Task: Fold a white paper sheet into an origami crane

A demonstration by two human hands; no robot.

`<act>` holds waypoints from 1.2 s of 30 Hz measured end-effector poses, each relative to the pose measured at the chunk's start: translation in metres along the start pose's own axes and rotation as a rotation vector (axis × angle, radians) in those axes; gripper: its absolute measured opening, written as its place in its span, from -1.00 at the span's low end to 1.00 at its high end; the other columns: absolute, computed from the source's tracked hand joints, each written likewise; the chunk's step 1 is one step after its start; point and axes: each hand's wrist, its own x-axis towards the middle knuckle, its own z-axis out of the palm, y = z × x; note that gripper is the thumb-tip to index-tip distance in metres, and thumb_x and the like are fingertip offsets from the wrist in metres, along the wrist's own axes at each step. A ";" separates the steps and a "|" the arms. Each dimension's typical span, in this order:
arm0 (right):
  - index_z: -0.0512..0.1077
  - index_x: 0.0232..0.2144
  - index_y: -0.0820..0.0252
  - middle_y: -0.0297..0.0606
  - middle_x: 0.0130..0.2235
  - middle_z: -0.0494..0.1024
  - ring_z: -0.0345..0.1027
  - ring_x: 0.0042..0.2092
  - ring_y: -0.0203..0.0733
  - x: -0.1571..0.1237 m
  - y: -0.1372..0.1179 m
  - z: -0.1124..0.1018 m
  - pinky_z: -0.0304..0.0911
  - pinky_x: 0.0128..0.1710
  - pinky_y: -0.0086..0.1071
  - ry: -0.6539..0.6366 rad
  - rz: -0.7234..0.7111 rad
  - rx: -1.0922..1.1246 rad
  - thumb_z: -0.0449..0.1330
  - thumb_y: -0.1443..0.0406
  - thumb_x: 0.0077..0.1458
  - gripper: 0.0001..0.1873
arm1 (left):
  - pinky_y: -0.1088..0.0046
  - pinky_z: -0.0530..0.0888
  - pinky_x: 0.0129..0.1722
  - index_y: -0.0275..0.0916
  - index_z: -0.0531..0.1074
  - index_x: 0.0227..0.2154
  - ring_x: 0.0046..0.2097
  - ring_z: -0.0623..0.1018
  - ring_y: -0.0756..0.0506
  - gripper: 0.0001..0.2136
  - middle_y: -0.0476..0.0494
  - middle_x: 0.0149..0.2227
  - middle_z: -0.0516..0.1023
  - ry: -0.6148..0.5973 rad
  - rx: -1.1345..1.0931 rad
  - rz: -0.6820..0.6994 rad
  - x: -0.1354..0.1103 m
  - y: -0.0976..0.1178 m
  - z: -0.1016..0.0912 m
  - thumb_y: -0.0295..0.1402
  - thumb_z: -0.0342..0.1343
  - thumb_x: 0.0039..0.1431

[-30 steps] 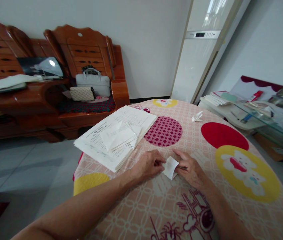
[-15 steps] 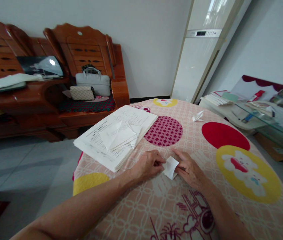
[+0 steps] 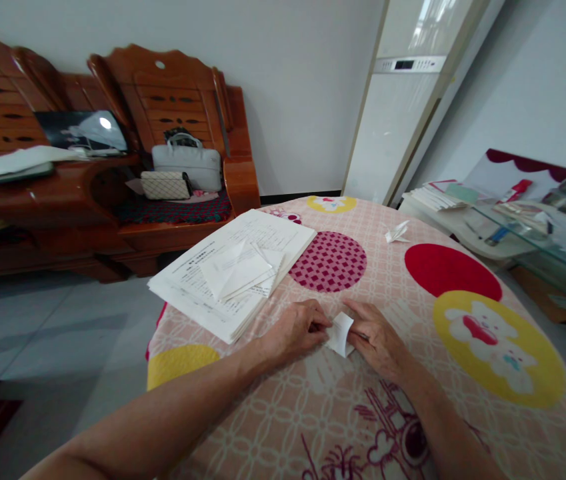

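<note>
The bare left forearm (image 3: 163,410) is slanting in from the lower left, its wrist lying nearly straight; the left grip (image 3: 299,325) is facing back-upward, its fingers bending toward the thumb; the right forearm (image 3: 445,430) is slanting in from the lower right; the right grip (image 3: 381,341) is pointing its index finger (image 3: 359,307) inward; the two are facing each other, standing apart.

Small white paper (image 3: 341,333): located on the patterned tablecloth (image 3: 263,413); one flap raised. Left hand (image 3: 297,327): fingers curled, gripping the paper's left edge. Right hand (image 3: 377,339): gripping its right edge, index finger extended. Printed stack (image 3: 267,230): left of and beyond the small white paper, carrying folded sheets (image 3: 240,273). Folded paper figure (image 3: 397,232): beyond it, to the right
</note>
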 end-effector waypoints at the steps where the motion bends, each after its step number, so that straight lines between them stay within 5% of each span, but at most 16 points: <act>1: 0.61 -0.29 0.15 -0.09 0.20 0.34 0.19 0.20 0.04 0.000 0.000 0.000 0.13 0.19 -0.02 0.008 -0.001 0.008 0.15 0.40 0.15 -0.78 | 0.53 0.41 -0.29 -0.21 0.62 -0.26 -0.28 0.50 -0.03 -0.75 -0.10 -0.29 0.53 0.000 -0.006 -0.010 0.000 0.000 0.000 -0.49 0.15 -0.01; 27: 0.65 -0.35 0.11 -0.08 0.06 0.49 0.31 0.09 0.08 0.008 -0.017 0.000 0.21 0.11 -0.06 0.057 0.158 0.165 0.27 0.40 -0.04 -0.81 | 0.55 0.44 -0.32 -0.27 0.59 -0.30 -0.32 0.49 -0.01 -0.78 -0.11 -0.27 0.49 -0.054 -0.015 -0.019 -0.001 0.007 -0.004 -0.51 0.18 -0.07; 32: 0.62 -0.27 0.10 -0.13 0.19 0.36 0.22 0.19 0.03 0.000 -0.015 -0.014 0.15 0.17 -0.08 -0.079 0.048 0.254 0.15 0.44 0.04 -0.71 | 0.53 0.46 -0.31 -0.29 0.59 -0.28 -0.32 0.49 -0.01 -0.75 -0.12 -0.26 0.50 -0.028 -0.041 -0.030 -0.001 0.005 -0.003 -0.53 0.17 -0.09; 36: 0.60 -0.21 0.14 -0.13 0.35 0.07 0.03 0.30 0.11 -0.007 -0.013 -0.023 0.03 0.25 -0.04 -0.220 0.096 0.340 0.25 0.27 0.06 -0.78 | 0.54 0.46 -0.33 -0.30 0.59 -0.30 -0.34 0.50 0.00 -0.76 -0.12 -0.26 0.50 -0.017 -0.062 -0.026 0.000 0.005 -0.002 -0.54 0.17 -0.10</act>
